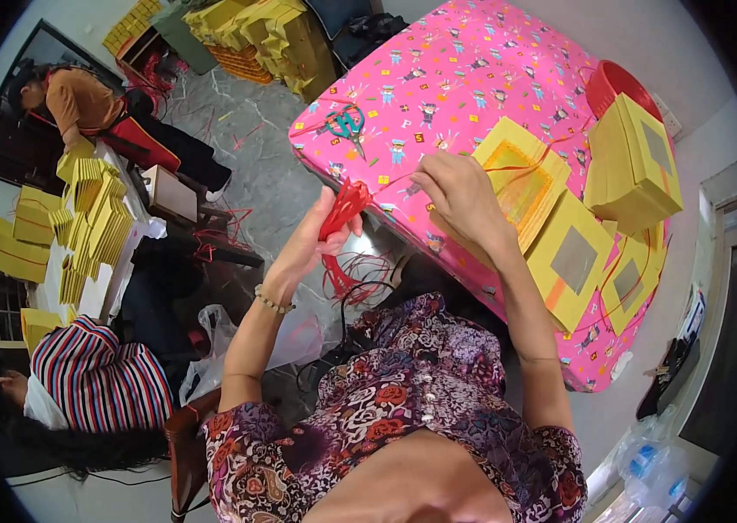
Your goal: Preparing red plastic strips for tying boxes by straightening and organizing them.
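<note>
My left hand (303,244) is wrapped around a bundle of red string (347,212), held just off the near-left edge of the pink-covered table (495,52). Loose strands of it hang below that hand. To the right, my right hand (464,196) is closed in a pinch over the table. A red strand runs from the bundle to its fingers and on across a stack of yellow paper pieces (536,170) with an orange printed panel. The fingertips partly hide the strand. Teal-handled scissors (347,125) lie on the cloth beyond my hands.
More yellow stacks with grey panels (572,257) and a red basket (617,87) stand at the table's right. Two people work at a left-hand table with folded yellow pieces (94,222). Red string (355,275) and a plastic bag (277,340) lie lower down. Yellow bundles (272,44) are piled behind.
</note>
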`<state>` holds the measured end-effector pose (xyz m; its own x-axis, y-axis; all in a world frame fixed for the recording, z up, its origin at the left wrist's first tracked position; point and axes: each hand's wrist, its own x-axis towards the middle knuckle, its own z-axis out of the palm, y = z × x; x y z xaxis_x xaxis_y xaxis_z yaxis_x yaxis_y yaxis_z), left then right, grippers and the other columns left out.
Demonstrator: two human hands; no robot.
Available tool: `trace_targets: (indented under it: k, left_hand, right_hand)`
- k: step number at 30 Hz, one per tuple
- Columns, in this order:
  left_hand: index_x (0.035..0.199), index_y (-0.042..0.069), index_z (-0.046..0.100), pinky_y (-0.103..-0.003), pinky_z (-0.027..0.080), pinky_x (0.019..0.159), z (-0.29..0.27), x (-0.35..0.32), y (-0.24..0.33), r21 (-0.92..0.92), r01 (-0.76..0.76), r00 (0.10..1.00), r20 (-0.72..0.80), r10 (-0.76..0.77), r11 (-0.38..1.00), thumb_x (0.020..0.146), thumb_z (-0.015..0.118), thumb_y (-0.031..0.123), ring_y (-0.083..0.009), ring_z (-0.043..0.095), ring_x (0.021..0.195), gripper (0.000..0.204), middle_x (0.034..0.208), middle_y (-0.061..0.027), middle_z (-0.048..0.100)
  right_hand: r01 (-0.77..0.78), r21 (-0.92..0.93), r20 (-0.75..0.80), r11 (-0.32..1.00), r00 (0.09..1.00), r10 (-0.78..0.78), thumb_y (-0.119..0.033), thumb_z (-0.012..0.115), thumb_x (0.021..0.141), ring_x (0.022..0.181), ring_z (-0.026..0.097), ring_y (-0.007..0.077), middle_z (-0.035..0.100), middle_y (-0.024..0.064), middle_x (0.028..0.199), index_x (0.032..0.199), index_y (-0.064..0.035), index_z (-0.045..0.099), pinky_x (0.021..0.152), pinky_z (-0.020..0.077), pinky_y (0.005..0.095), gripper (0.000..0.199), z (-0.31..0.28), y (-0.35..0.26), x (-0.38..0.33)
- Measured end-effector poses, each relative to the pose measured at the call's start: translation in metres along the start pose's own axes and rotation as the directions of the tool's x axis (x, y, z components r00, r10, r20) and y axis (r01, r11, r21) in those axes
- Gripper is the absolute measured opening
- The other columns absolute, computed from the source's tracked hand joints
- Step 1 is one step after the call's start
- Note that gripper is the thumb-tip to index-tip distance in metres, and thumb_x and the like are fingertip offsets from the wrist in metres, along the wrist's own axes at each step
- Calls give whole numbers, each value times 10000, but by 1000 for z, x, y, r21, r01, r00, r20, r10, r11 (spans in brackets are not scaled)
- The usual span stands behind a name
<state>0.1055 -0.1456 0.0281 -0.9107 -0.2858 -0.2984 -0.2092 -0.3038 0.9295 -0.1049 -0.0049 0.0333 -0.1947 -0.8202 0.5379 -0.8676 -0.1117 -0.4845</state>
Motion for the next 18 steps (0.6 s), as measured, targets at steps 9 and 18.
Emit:
trace_targets:
  k: [9,18]
  left_hand:
    - [995,41,581,-178,287,482,38,29,-9,33,-313,926,-212,313,949,934,565,183,3,371,554,156,686,88,472]
    - [1069,22,571,-217,405,688,57,39,-24,262,-430,797,-339,500,864,981,466,168,-54,475,812,201,916,11,570]
  right_hand:
    - [-273,580,-179,767,877,447,-159,622,870,780,621,183,577,92,884,947,-34,679,649,521,292,158,34,-47,3]
    - [-253,878,-12,406,836,548,-212,438,988,1008,535,159,573,89,1023,1041,25,605,874,412,278,295,67,-54,0]
